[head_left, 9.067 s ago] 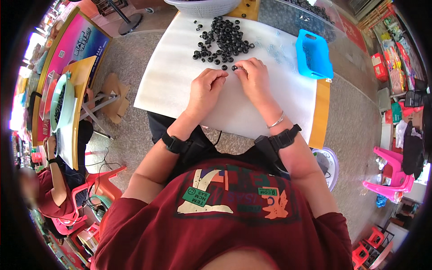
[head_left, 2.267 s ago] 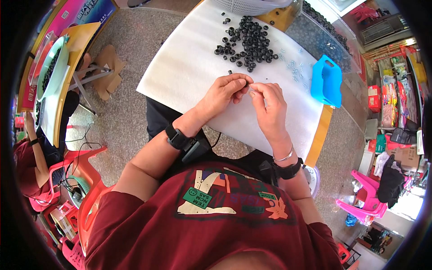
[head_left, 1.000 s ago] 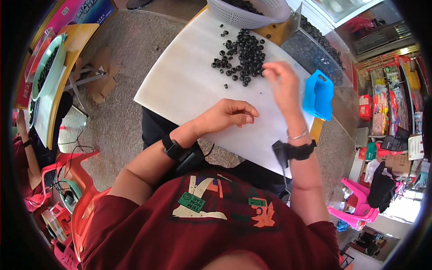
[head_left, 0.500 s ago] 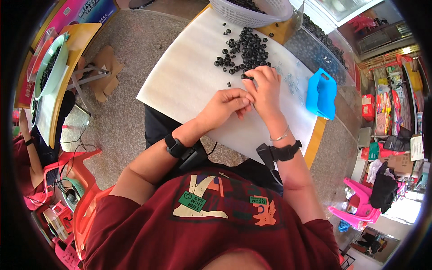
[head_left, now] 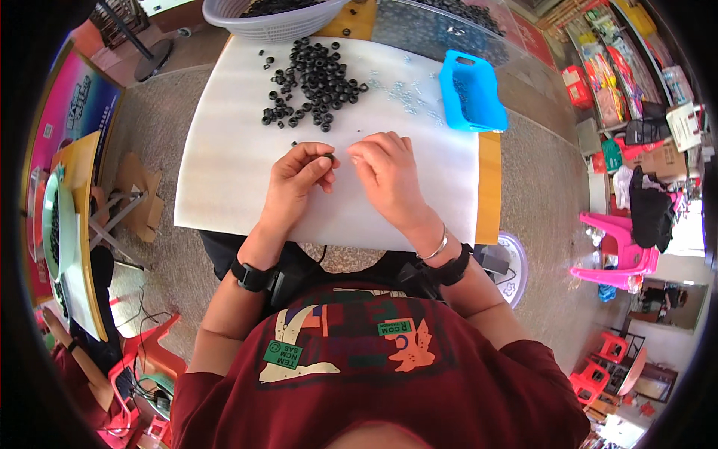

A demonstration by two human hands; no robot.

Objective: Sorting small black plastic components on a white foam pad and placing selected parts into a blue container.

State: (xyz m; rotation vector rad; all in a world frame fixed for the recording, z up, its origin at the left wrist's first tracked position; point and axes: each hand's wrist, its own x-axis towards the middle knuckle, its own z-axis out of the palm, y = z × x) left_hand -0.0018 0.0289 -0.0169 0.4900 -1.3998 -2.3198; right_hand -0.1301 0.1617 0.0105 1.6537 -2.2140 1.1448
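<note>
My left hand (head_left: 293, 181) is closed in a pinch above the white sheet (head_left: 224, 165), with a small black round piece (head_left: 329, 156) between thumb and fingertips. Just right of it, a small gap away, is my right hand (head_left: 390, 178). Its fingers are curled and pressed together; whatever they hold, if anything, is too small to make out. Beyond both hands lies a loose pile of black ring-like pieces (head_left: 318, 78), some single ones scattered at its edges. Small clear bluish bits (head_left: 404, 93) are spread to the right of the pile.
A blue open bin (head_left: 490, 116) stands at the sheet's right side. Along the far edge are a grey basket (head_left: 280, 26) and a clear box (head_left: 441, 34), both with black pieces. At the left, a person's arm (head_left: 78, 359) shows near another table (head_left: 88, 247).
My right hand has come away from the pile's edge, back beside my left. The fingertips, touching before, are now apart. The whole view has shifted, with the table now more squarely ahead.
</note>
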